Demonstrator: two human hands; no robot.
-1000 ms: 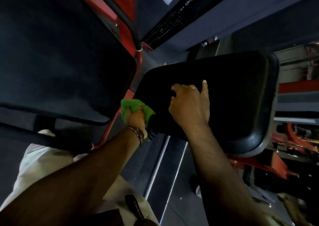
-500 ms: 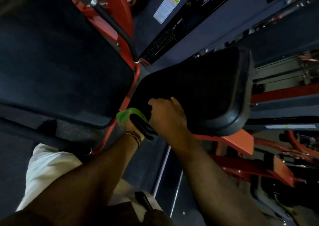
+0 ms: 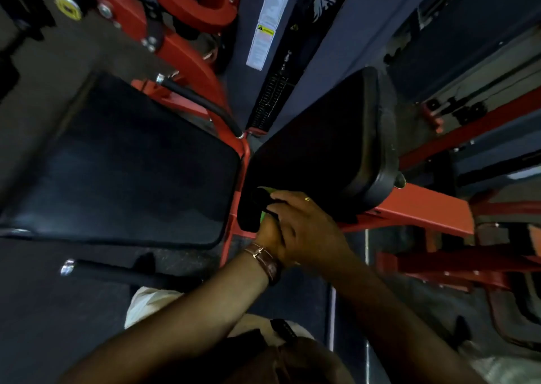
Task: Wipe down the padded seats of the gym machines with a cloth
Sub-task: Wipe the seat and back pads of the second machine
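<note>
**Wiping the near corner of the right-hand seat pad**

Largest in view: a broad, flat black padded seat [image 3: 123,161] on the left, rounded at the corners, bare and untouched by either hand. Just beside it, across a red steel frame tube [image 3: 244,161], a second black vinyl seat pad [image 3: 322,149] with a thick rolled rim, tilted away toward a dark grey machine housing [image 3: 366,17] bearing a white warning label [image 3: 265,23]. Underneath, a red painted support bracket [image 3: 415,210].

At the near corner of that second pad: right hand [image 3: 304,228] on top, gold ring visible, fingers [image 3: 279,200] curled over the pad's edge. Left hand [image 3: 268,232], brown strap at the wrist, tucked beneath the right and mostly hidden; fingers apparently clenched around the bright green cloth [image 3: 265,215], though the grasp itself cannot be seen. Only a sliver of cloth showing, pressed against the pad's corner and side wall.

Judged as edge work on this pad. To do it well: flatten the cloth rather than keep it bunched, follow the rolled rim around the corner in one continuous pass, steady the pad with the right hand, then sweep the top face in overlapping strokes. Likely left to do: the large left seat.
</note>
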